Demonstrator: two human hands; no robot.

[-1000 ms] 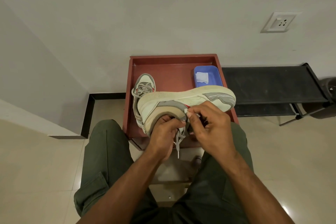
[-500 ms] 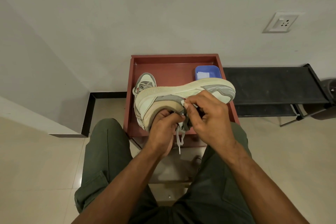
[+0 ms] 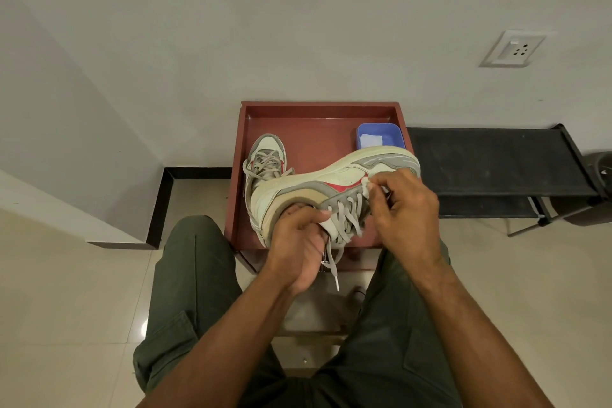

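Your left hand (image 3: 298,242) grips the sneaker (image 3: 331,179) at its collar, holding it on its side above the red tray's (image 3: 314,129) near edge. Your right hand (image 3: 402,209) pinches a small white wipe (image 3: 366,184) against the upper — just beside the red patch (image 3: 341,186). The other sneaker (image 3: 266,156) lies at the tray's left, a blue tub (image 3: 381,136) far right.
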